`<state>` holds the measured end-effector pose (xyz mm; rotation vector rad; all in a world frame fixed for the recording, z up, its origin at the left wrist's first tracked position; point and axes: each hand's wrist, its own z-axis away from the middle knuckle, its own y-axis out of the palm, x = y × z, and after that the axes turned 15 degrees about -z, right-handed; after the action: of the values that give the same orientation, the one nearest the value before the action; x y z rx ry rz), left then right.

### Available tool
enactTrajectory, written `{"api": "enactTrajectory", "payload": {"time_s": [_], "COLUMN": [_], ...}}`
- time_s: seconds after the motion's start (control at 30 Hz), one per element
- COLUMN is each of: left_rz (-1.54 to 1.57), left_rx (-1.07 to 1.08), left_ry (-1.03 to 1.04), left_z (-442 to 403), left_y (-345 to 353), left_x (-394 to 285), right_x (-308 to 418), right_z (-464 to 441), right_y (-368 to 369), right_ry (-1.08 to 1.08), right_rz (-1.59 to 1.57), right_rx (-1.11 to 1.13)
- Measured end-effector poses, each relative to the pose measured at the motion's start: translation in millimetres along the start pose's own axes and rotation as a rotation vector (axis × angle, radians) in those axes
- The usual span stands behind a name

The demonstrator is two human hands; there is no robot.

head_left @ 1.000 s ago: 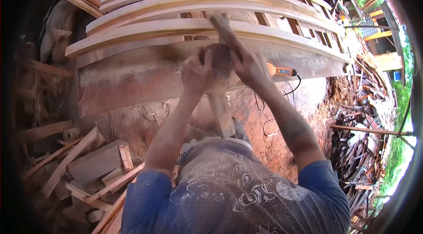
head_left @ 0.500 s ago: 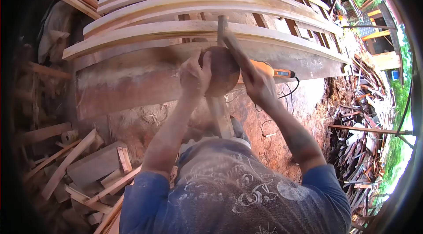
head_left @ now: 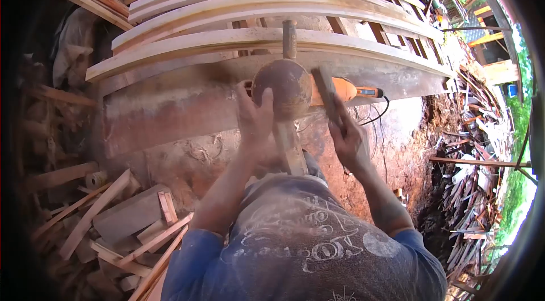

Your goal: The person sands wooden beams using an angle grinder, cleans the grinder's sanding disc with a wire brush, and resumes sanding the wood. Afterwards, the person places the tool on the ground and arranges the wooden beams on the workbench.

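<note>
A round, dark brown wooden ball [head_left: 281, 89] with pale worn patches sits in front of me. A pale wooden bar [head_left: 290, 150] runs from beneath it toward my body, and a short wooden peg [head_left: 289, 39] rises behind it. My left hand [head_left: 255, 116] grips the ball's left side, thumb across its front and fingers partly hidden behind. To the right, my right hand [head_left: 350, 141] is closed on a flat, narrow stick-like piece [head_left: 325, 92], held upright and apart from the ball. Just behind that piece lies an orange power tool [head_left: 344, 89].
Long pale curved boards [head_left: 255, 37] lie across the bench [head_left: 164, 122] ahead. A black cord [head_left: 381, 115] hangs from the power tool. Wood offcuts [head_left: 128, 216] are heaped at lower left, and scrap strips [head_left: 468, 187] are piled on the right.
My right hand and the stick have drawn away from the ball, to the right and downward. My left hand has shifted lower on the ball, leaving more of its front visible.
</note>
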<state>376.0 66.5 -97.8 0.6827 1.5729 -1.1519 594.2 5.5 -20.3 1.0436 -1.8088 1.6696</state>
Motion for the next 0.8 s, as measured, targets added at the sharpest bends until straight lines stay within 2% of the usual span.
{"api": "enactTrajectory", "payload": {"time_s": [0.07, 0.17, 0.23, 0.3, 0.4, 0.53, 0.6, 0.67, 0.73, 0.8], "left_rz": [-0.094, -0.396, -0.37, -0.355, -0.338, -0.223, -0.176, -0.147, -0.151, -0.184], "left_rx": [0.02, 0.113, 0.054, 0.021, 0.026, -0.013, -0.064, -0.101, -0.109, -0.085], "left_ry": [0.136, 0.178, 0.233, 0.266, 0.237, 0.187, 0.184, 0.27, 0.3, 0.275], "left_z": [-14, -32, -37, -40, -36, -34, -30, -32, -33, -32], "left_y": [-5, -10, -1, 1, -1, 0, 6, 8, 7, 3], "left_x": [-2, -31, -24, -21, -24, -21, -20, -16, -18, -25], "right_x": [7, 21, 27, 8, 40, 47, 31, 23, 10, 21], "right_z": [28, 40, 29, -10, -105, -118, -75, -22, 34, 21], "right_y": [2, 7, 16, 36, 46, 47, 36, 27, 17, 20], "right_ry": [0.087, 0.195, 0.191, 0.029, 0.089, 0.034, -0.017, -0.026, 0.164, 0.082], "right_rz": [-0.001, -0.007, 0.005, -0.001, 0.067, 0.075, -0.005, -0.085, -0.017, -0.031], "right_rx": [0.047, 0.106, 0.111, 0.075, 0.119, 0.089, 0.1, 0.061, 0.111, 0.087]}}
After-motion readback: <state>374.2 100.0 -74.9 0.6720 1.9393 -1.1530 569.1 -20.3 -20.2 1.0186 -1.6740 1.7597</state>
